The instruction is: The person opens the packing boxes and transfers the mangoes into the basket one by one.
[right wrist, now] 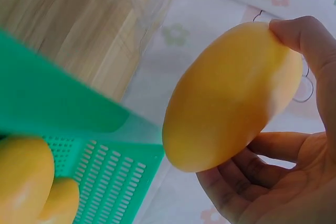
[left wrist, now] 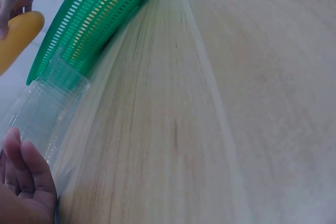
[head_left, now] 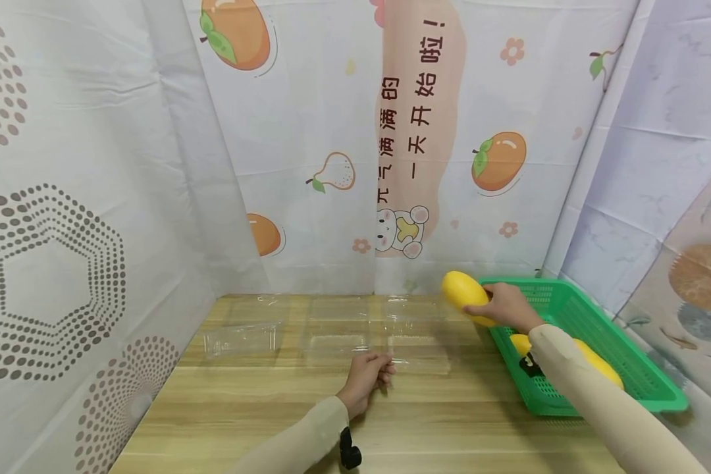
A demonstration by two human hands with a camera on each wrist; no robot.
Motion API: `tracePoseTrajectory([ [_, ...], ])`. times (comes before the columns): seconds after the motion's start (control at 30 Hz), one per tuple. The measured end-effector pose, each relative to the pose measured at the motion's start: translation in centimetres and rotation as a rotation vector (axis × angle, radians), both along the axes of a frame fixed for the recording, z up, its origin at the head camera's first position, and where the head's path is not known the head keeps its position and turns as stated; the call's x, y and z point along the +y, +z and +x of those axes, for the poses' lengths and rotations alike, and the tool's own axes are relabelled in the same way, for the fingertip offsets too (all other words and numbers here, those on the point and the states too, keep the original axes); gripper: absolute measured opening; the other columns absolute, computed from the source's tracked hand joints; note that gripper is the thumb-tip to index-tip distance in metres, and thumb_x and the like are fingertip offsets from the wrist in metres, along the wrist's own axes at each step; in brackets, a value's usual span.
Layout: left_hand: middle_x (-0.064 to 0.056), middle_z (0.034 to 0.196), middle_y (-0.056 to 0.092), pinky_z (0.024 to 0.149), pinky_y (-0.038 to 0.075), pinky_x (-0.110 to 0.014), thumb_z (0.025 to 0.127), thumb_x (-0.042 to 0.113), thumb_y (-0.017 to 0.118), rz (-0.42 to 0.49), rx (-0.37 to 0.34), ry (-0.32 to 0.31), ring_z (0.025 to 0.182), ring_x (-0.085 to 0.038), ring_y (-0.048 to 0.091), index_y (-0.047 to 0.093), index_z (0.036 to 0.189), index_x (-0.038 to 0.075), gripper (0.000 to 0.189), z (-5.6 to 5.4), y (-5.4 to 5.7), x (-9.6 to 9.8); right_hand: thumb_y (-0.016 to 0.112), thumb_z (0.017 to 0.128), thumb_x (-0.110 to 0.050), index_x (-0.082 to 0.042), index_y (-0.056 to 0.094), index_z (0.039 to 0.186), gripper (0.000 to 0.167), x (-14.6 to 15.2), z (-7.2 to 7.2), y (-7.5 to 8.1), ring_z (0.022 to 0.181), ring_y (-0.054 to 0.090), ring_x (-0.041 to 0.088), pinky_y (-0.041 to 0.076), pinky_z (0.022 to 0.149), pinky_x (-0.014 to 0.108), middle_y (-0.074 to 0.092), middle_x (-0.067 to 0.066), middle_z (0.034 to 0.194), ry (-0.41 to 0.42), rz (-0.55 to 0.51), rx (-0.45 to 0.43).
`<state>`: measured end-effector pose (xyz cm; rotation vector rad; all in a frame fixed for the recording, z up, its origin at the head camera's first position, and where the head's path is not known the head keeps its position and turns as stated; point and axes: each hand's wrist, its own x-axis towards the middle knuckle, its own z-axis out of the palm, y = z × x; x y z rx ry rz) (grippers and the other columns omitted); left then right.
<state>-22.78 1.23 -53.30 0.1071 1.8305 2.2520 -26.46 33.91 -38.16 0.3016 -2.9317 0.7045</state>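
My right hand [head_left: 505, 307] grips a yellow mango [head_left: 465, 293], thumb on one side and fingers on the other, above the left rim of the green basket [head_left: 663, 395]. In the right wrist view the whole mango [right wrist: 231, 95] shows, held off to the side of the basket wall. More mangoes [head_left: 598, 363] lie inside the basket, partly hidden by my sleeve. On the wooden table my left hand [head_left: 367, 378] rests with loosely bent fingers at the near edge of clear plastic boxes [head_left: 417, 365]. Nothing shows between those fingers in the left wrist view.
Another clear plastic container [head_left: 241, 339] sits at the left of the wooden table [head_left: 261, 401]. Printed curtains [head_left: 332, 217] hang behind the table and on both sides. The basket stands at the right edge, close to the curtain there.
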Motion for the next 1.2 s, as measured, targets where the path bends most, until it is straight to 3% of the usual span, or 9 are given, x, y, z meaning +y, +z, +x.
tracePoseTrajectory([
  [0.2, -0.008, 0.085, 0.071, 0.061, 0.052, -0.025, 0.102, 0.020, 0.065, 0.016, -0.006, 0.007, 0.064, -0.011, 0.058, 0.067, 0.111, -0.010, 0.031, -0.2, -0.4, 0.1, 0.077, 0.086, -0.056, -0.004, 0.070, 0.101, 0.054, 1.3, 0.3, 0.0, 0.063, 0.053, 0.020, 0.045, 0.059, 0.034, 0.059, 0.003, 0.073, -0.035, -0.009, -0.012],
  [0.47, -0.009, 0.084, 0.071, 0.061, 0.052, -0.024, 0.101, 0.018, 0.066, 0.035, -0.014, 0.003, 0.064, -0.010, 0.058, 0.067, 0.110, -0.011, 0.031, -0.4, -0.4, 0.1, 0.076, 0.087, -0.055, -0.005, 0.069, 0.096, 0.052, 2.6, 0.8, 0.2, 0.061, 0.050, 0.020, 0.040, 0.058, 0.033, 0.052, 0.003, 0.066, -0.077, 0.002, -0.028],
  [0.7, -0.008, 0.084, 0.071, 0.060, 0.052, -0.023, 0.100, 0.018, 0.066, 0.041, -0.015, -0.004, 0.064, -0.010, 0.058, 0.067, 0.111, -0.012, 0.031, -0.3, -0.3, 0.1, 0.074, 0.089, -0.056, -0.001, 0.070, 0.104, 0.057, 3.9, 1.1, 0.3, 0.063, 0.048, 0.021, 0.039, 0.059, 0.034, 0.052, 0.003, 0.069, -0.096, -0.007, -0.045],
  [0.87, -0.009, 0.086, 0.070, 0.061, 0.052, -0.024, 0.101, 0.018, 0.065, 0.042, -0.010, -0.010, 0.065, -0.010, 0.058, 0.066, 0.111, -0.012, 0.031, -0.3, -0.2, 0.0, 0.074, 0.089, -0.058, -0.004, 0.067, 0.093, 0.055, 5.1, 1.2, 0.0, 0.059, 0.044, 0.019, 0.037, 0.057, 0.033, 0.043, 0.001, 0.065, -0.110, 0.005, -0.047],
  [1.2, -0.011, 0.088, 0.070, 0.061, 0.052, -0.024, 0.102, 0.017, 0.063, 0.029, 0.001, -0.013, 0.065, -0.011, 0.059, 0.066, 0.110, -0.012, 0.030, -0.3, -0.2, 0.0, 0.073, 0.091, -0.055, -0.002, 0.067, 0.095, 0.054, 6.5, 2.6, -0.6, 0.056, 0.045, 0.018, 0.041, 0.056, 0.032, 0.044, 0.001, 0.062, -0.104, 0.006, -0.077],
])
